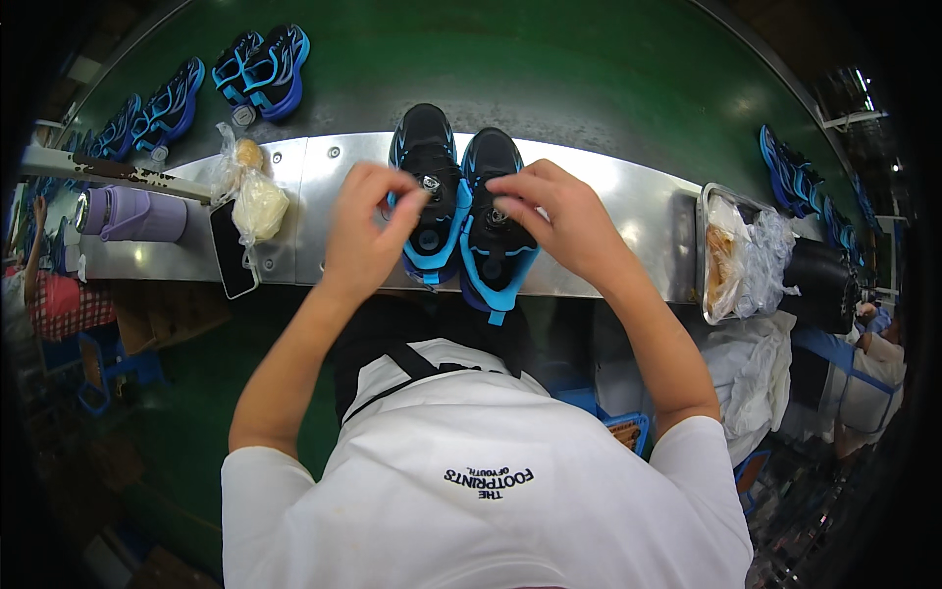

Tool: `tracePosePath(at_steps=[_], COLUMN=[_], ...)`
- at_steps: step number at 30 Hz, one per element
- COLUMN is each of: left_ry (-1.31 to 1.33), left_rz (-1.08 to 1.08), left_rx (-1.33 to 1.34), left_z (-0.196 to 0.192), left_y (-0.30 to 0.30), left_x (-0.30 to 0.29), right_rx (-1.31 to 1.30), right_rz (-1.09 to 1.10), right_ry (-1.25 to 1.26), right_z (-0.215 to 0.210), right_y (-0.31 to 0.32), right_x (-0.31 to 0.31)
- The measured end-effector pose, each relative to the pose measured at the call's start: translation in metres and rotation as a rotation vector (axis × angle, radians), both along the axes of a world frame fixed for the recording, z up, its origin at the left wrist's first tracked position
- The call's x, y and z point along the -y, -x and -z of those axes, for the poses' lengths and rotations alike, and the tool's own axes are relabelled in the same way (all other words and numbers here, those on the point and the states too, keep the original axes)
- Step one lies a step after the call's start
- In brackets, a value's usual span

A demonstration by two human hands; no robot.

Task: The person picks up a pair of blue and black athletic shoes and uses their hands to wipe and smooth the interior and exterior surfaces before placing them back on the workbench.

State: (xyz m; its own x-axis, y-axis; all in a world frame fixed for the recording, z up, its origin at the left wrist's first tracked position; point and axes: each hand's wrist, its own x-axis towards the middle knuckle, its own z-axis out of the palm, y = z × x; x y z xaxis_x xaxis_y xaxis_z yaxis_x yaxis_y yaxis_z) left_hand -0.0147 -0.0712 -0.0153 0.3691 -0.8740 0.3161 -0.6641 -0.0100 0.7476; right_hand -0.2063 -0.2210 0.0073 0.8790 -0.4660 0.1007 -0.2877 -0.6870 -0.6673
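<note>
Beneath the left fingers (395,181) and right fingers (520,185), a left shoe (446,208) and a right shoe (488,240) are set side by side on the metal worktop (633,211). Their round fastenings (430,184) are apparently being adjusted; a light pinch at each seems called for. Both sets are curled, the left blurred; whether anything is grasped cannot be told. Farther right of them, plastic-wrapped, brownish contents are held in a metal tray (703,267); farther left, something pale is enclosed in a clear bag (260,208), and the contents of a purple flask (147,214) are hidden.
</note>
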Motion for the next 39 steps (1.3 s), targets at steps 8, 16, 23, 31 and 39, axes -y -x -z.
tracePosePath(at_steps=[8,16,23,31,39], left_ry=[-0.281,-0.114,-0.158,-0.124,-0.181], left_rz=[-0.012,-0.102,0.011,-0.038,0.010], left_rx=[-1.589,-1.770,-1.680,-0.610,-0.018], left_z=[-0.001,0.031,0.035,-0.022,0.018], left_y=[0.016,0.029,0.022,-0.008,-0.001], left_x=[-0.021,-0.016,-0.013,-0.007,0.037], right_rx=[0.228,0.123,0.101,-0.078,-0.156], right_rz=[-0.056,-0.222,-0.133,0.146,-0.033], right_ry=[-0.034,-0.041,0.095,-0.220,-0.037], right_z=[0.046,0.084,0.077,0.011,0.014], right_y=[-0.118,-0.166,-0.163,-0.055,0.007], right_x=[0.031,-0.006,-0.009,0.043,-0.012])
